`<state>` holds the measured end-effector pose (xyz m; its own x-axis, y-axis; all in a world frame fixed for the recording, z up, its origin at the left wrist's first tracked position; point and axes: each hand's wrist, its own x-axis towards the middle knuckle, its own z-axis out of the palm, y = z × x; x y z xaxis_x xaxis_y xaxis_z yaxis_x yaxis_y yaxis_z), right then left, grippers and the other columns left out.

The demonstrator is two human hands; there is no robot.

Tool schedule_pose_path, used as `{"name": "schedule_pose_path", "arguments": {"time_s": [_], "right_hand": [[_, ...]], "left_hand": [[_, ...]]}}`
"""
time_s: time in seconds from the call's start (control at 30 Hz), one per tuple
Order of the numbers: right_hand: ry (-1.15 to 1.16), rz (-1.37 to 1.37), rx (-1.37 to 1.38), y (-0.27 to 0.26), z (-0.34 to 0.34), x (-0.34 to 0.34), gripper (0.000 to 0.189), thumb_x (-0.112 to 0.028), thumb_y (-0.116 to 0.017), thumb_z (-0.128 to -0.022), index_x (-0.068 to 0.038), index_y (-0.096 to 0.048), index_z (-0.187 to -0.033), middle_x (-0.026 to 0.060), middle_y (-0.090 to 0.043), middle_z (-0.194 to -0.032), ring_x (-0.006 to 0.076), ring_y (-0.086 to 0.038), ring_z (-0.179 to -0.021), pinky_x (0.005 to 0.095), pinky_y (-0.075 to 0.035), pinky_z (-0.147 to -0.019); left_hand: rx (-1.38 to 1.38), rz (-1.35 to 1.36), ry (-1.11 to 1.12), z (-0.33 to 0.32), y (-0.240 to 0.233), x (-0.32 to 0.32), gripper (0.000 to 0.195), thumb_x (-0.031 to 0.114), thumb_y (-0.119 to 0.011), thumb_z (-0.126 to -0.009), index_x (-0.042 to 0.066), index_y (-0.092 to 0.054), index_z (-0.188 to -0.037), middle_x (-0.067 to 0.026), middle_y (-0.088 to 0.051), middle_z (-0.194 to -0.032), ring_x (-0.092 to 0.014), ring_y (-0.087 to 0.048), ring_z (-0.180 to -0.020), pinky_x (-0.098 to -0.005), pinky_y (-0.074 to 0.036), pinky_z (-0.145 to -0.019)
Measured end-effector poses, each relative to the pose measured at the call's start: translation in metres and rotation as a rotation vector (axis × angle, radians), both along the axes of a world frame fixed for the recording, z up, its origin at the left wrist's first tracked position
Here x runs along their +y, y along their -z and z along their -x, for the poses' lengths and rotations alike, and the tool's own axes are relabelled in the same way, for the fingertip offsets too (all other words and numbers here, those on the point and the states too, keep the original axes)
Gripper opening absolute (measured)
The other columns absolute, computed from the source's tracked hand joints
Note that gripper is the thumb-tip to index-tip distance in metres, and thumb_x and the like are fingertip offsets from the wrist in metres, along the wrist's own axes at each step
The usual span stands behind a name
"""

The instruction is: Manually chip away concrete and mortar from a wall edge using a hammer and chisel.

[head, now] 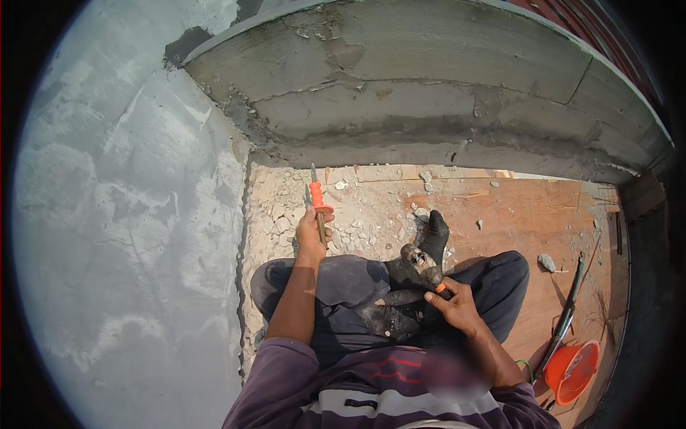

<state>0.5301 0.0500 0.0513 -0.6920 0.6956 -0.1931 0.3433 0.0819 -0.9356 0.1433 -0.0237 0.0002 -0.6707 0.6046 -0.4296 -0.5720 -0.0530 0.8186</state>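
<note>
My left hand [312, 230] grips a steel chisel [321, 225] near one end, below its orange ribbed grip with a round guard. The chisel's other end points away from me, above the rubble. In my right hand [455, 304] is a club hammer [422, 264], held by its black and orange handle. The hammer's worn head lies over my crossed legs, close to my dark shoe. Hammer and chisel are apart. Broken mortar pieces [356, 230] cover the floor around the chisel.
A block wall [375, 112] stands ahead, and a grey plastered surface [134, 214] lies at left. Plywood [498, 214] with loose chips spreads to the right. A mortar lump [546, 263], a dark green tube-like object [569, 305] and an orange plastic bowl-like container [573, 370] are on that side.
</note>
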Motion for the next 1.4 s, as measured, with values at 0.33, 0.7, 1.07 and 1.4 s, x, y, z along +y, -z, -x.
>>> {"name": "schedule_pose_path", "arguments": {"time_s": [0.33,0.7,1.07,1.4], "right_hand": [[-0.006,-0.078,-0.048,0.008,0.031,0.002,0.031,-0.025,-0.078,-0.086,0.0,-0.059,-0.082,0.0032,-0.049,-0.062,0.007,-0.041,-0.06,0.0293,-0.036,-0.052],[-0.003,0.016,0.001,0.006,0.077,0.012,0.027,-0.021,-0.075,-0.088,-0.002,-0.058,-0.082,-0.0038,-0.048,-0.067,0.0055,-0.04,-0.064,0.027,-0.035,-0.054],[0.066,0.142,-0.048,-0.007,0.109,0.006,0.027,-0.02,-0.073,-0.09,-0.003,-0.056,-0.079,-0.0061,-0.044,-0.067,0.0047,-0.039,-0.063,0.0254,-0.034,-0.054],[0.017,-0.077,0.201,-0.033,0.128,-0.002,0.02,-0.013,-0.072,-0.089,-0.001,-0.059,-0.082,-0.0031,-0.052,-0.069,0.0055,-0.045,-0.065,0.0249,-0.039,-0.057]], "left_hand": [[0.034,0.157,-0.195,0.017,0.032,0.003,0.026,0.021,-0.05,-0.097,0.001,-0.058,-0.112,-0.0154,-0.069,-0.098,-0.018,-0.056,-0.052,-0.0282,-0.041,-0.044],[-0.044,-0.127,-0.063,0.012,0.004,0.005,0.039,0.028,-0.037,-0.097,0.0,-0.056,-0.118,-0.0179,-0.069,-0.104,-0.018,-0.056,-0.052,-0.028,-0.042,-0.045],[0.526,0.535,-0.062,0.026,0.021,0.003,0.022,0.008,-0.061,-0.089,-0.005,-0.061,-0.108,-0.0171,-0.068,-0.086,-0.019,-0.062,-0.045,-0.0286,-0.043,-0.036],[0.042,0.114,-0.036,0.048,0.013,0.015,0.032,0.027,-0.052,-0.1,-0.004,-0.06,-0.105,-0.0039,-0.054,-0.065,-0.017,-0.055,-0.045,-0.0295,-0.042,-0.039]]}}
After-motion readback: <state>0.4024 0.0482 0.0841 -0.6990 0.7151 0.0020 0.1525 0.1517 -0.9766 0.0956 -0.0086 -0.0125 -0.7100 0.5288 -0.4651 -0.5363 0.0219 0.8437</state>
